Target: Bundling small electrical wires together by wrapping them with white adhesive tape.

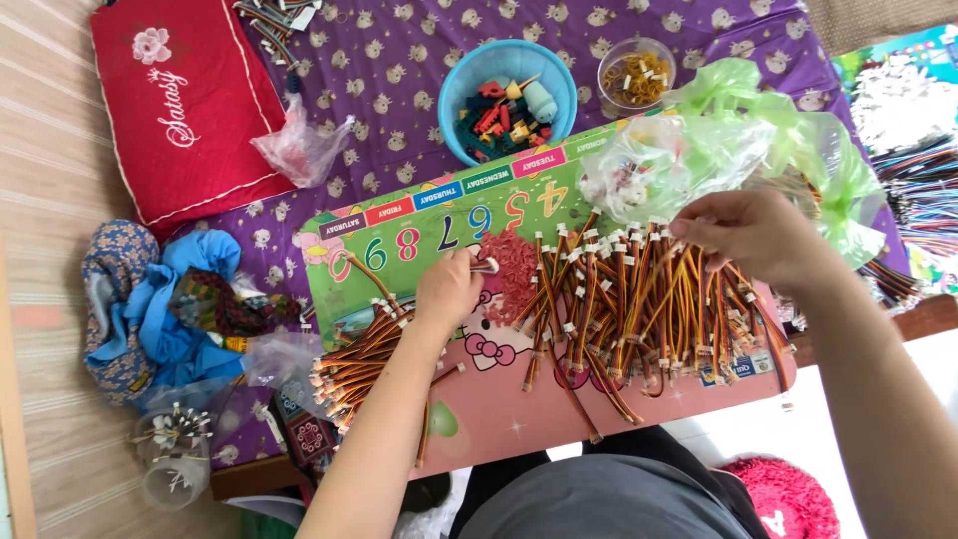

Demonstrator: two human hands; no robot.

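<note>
Purple cloth (pixel 399 60) with a small animal print covers the floor where we sit, with pale striped matting (pixel 45 150) along one side. Across our lap lies a pink and green board (pixel 499 399) that serves as our work surface. A red cushion (pixel 185 100) with a stitched flower rests on the cloth beyond it, and a bundle of blue fabric (pixel 150 299) sits beside the board.

On the board we have a broad pile of wires (pixel 639 309), striped brown, orange and yellow, each ending in a small white plug. A second, tidier bunch (pixel 354 364) lies at the board's other end. A green plastic bag (pixel 758 130) slumps at the far edge, near a blue bowl (pixel 507 98) of mixed coloured bits and a clear cup (pixel 636 72) of yellowish pieces. A patch of small red pieces (pixel 514 265) sits on the board between our hands.

Our right hand (pixel 753 235) rests on top of the wire pile, fingers curled down into the strands; we cannot tell if it grips any. Our left hand (pixel 449 289) pinches one wire end (pixel 485 266) between thumb and fingertips, just beside the red pieces.
</note>
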